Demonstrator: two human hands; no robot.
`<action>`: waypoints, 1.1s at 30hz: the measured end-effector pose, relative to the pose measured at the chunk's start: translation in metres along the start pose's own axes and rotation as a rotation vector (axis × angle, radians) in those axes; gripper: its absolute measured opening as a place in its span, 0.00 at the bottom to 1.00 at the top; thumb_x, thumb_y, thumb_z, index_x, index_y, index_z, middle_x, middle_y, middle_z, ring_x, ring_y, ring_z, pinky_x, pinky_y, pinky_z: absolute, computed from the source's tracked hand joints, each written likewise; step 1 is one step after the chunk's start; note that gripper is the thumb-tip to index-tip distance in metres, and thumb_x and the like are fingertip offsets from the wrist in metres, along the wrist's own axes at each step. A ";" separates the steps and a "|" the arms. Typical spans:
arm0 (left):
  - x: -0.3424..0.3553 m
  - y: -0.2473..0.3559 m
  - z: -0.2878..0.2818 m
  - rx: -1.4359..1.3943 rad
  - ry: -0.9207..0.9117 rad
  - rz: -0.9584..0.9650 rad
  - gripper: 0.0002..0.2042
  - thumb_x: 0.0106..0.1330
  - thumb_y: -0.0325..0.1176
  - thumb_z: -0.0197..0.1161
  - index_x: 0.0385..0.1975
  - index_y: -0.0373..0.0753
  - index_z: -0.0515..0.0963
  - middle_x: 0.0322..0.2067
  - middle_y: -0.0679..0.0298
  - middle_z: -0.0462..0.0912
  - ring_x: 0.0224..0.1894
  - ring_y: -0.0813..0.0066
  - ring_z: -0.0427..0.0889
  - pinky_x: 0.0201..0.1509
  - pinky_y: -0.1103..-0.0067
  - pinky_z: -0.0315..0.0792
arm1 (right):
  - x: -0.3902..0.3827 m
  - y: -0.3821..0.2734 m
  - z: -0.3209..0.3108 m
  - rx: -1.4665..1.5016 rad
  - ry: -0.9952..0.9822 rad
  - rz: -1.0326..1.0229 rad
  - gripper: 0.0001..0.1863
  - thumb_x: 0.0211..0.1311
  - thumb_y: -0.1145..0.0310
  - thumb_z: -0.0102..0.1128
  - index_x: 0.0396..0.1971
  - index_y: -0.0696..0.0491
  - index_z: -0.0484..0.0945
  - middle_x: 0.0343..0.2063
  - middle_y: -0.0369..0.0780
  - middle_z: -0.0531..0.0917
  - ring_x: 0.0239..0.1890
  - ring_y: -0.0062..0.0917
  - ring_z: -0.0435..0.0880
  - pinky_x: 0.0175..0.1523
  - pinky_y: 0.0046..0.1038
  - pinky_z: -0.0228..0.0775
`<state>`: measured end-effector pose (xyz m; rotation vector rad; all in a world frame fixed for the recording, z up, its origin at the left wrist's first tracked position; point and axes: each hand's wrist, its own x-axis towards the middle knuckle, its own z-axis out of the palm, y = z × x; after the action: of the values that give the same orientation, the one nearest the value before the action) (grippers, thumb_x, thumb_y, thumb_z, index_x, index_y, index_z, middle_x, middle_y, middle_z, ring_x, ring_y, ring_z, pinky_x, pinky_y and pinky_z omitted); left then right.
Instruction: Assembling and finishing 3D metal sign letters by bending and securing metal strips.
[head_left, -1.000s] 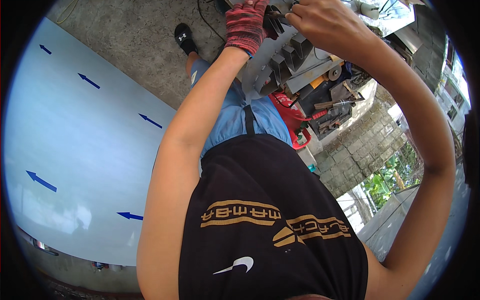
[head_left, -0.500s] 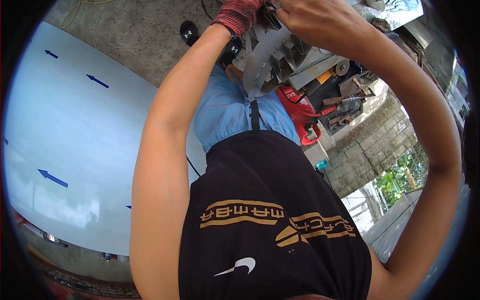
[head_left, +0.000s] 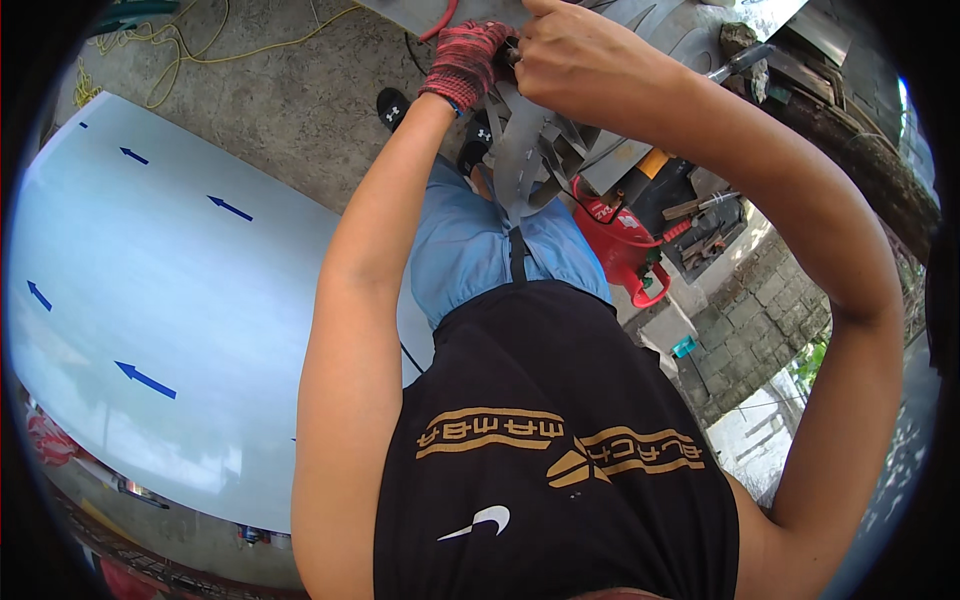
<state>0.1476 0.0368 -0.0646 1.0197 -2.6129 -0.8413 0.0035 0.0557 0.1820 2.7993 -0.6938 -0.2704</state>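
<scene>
My left hand [head_left: 467,62], in a red and black knit glove, is closed beside my bare right hand [head_left: 553,57], whose fingers are curled. Between them is a small dark piece [head_left: 508,52], largely hidden, so I cannot make out what they grip. Just below hangs a curved grey sheet-metal piece [head_left: 519,160], with angled metal brackets [head_left: 562,143] attached or lying against it at its right. Behind my hands lies a metal surface [head_left: 630,14] with curved cut shapes.
A large pale sheet [head_left: 160,290] with blue arrows fills the left side. A yellow cord [head_left: 275,42] lies on the concrete floor [head_left: 265,120]. At the right are a red gas cylinder [head_left: 625,250], a dark tray of tools [head_left: 700,215] and a block wall [head_left: 750,320].
Both hands have come a little lower and leftward in the view, still together. The view has shifted, showing more of the floor cords, a red hose and the metal surface at the top.
</scene>
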 end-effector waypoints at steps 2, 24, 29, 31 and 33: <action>0.004 0.002 -0.004 -0.037 -0.004 -0.020 0.22 0.50 0.44 0.78 0.47 0.49 0.84 0.43 0.57 0.87 0.49 0.55 0.84 0.52 0.63 0.77 | -0.003 0.002 -0.004 0.257 -0.191 0.024 0.09 0.54 0.62 0.63 0.18 0.46 0.84 0.22 0.34 0.85 0.32 0.26 0.83 0.50 0.30 0.62; -0.002 -0.019 0.026 0.028 0.180 -0.038 0.22 0.55 0.33 0.70 0.52 0.41 0.78 0.49 0.52 0.83 0.52 0.50 0.83 0.54 0.61 0.77 | 0.002 0.010 -0.020 0.366 -0.231 0.133 0.08 0.56 0.62 0.62 0.21 0.46 0.84 0.26 0.34 0.86 0.38 0.26 0.83 0.50 0.31 0.64; 0.008 -0.006 0.004 -0.021 -0.004 -0.016 0.18 0.65 0.41 0.65 0.51 0.40 0.78 0.51 0.48 0.80 0.58 0.48 0.77 0.58 0.61 0.71 | 0.000 0.010 -0.019 0.373 -0.256 0.088 0.08 0.56 0.62 0.62 0.21 0.46 0.84 0.27 0.34 0.86 0.39 0.27 0.83 0.50 0.31 0.64; 0.010 0.001 -0.006 0.000 -0.057 -0.039 0.17 0.63 0.41 0.67 0.48 0.40 0.80 0.49 0.47 0.81 0.58 0.47 0.77 0.56 0.62 0.71 | -0.002 0.011 -0.017 0.373 -0.265 0.067 0.08 0.56 0.62 0.62 0.22 0.46 0.84 0.28 0.34 0.86 0.40 0.27 0.83 0.50 0.31 0.64; 0.013 0.011 -0.024 -0.012 -0.107 -0.015 0.19 0.61 0.43 0.70 0.48 0.40 0.80 0.49 0.46 0.81 0.57 0.47 0.77 0.57 0.61 0.72 | -0.002 0.016 -0.019 0.365 -0.280 0.060 0.08 0.57 0.62 0.62 0.22 0.46 0.84 0.28 0.34 0.86 0.40 0.27 0.83 0.50 0.31 0.64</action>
<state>0.1413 0.0243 -0.0388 1.0185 -2.6880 -0.9394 -0.0006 0.0466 0.2049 3.1092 -0.9752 -0.5878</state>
